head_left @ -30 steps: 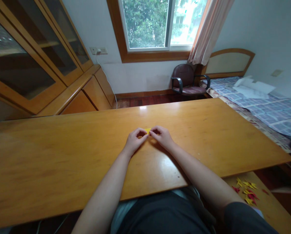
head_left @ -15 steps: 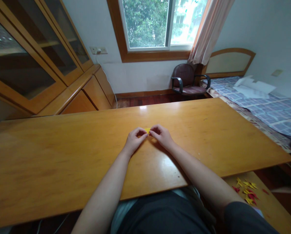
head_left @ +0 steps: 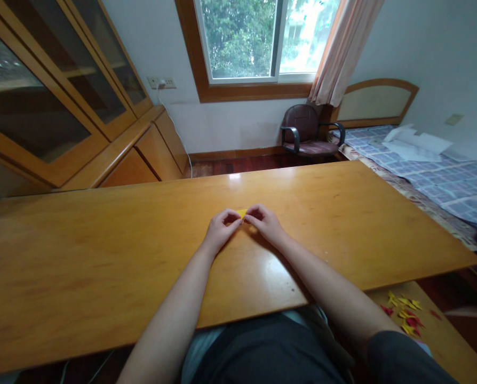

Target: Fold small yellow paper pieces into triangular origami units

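Sm. yellow pc [head_left: 242, 213] (paper, prob.), partly hidden, pinched btwn fingertips [head_left: 248, 219].

Hands [head_left: 220, 229] at frame centre over tabletop [head_left: 102, 256], paper piece [head_left: 242, 213] between them. Cabinet [head_left: 84, 166] upper left, chair [head_left: 302, 125] behind tabletop, bed [head_left: 434, 176] at right. Folded pieces [head_left: 407, 315] on lower surface [head_left: 450, 341], bottom right.

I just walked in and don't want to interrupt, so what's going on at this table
Someone is at a wooden table, pinching a small yellow item with the left hand and right hand held close together. The fingers hide much of it, so its shape is unclear. Over to the right, small yellow and red pieces lie on a lower wooden surface.
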Tool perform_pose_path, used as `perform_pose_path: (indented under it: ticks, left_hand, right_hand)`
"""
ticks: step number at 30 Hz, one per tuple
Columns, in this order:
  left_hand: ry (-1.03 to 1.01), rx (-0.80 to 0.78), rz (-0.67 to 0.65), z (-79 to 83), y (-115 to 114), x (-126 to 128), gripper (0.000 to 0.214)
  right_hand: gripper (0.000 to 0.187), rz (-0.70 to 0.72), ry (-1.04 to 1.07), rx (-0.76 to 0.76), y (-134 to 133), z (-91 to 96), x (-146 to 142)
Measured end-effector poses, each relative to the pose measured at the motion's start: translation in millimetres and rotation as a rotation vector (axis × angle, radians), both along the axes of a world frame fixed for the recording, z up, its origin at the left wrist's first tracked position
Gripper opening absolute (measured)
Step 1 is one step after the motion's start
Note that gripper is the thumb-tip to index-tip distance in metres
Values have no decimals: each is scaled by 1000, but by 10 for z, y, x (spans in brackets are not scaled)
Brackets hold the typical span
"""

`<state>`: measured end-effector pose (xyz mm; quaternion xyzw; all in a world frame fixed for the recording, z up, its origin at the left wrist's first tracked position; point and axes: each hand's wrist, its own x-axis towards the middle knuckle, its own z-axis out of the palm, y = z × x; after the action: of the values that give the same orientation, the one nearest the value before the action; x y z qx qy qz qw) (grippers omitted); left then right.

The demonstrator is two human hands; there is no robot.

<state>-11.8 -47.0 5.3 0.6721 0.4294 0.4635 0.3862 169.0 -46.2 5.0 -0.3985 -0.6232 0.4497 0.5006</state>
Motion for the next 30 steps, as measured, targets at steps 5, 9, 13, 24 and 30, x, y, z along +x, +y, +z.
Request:
perform_pose_path:
  ticks: [5, 9, 13, 24, 30]
  left_hand:
    - [3, 4, -6, 2, -6, 0, 15]
    - [-24, 11, -23, 22, -25, -3, 12]
    - [-35, 9, -42, 39, -40, -11, 12]
    - [112, 108, 47, 69, -55, 5, 11]
    - [125, 106, 43, 71, -57, 7, 10]
  right_hand:
    - [14, 2, 9, 1, -6, 13, 13]
    - [15, -14, 8, 1, -1, -2, 22]
    - [15, -15, 23, 2, 2, -4, 20]
    - [16, -8, -58, 54, -23, 54, 20]
    - [15, -47, -111, 127, -2, 52, 22]
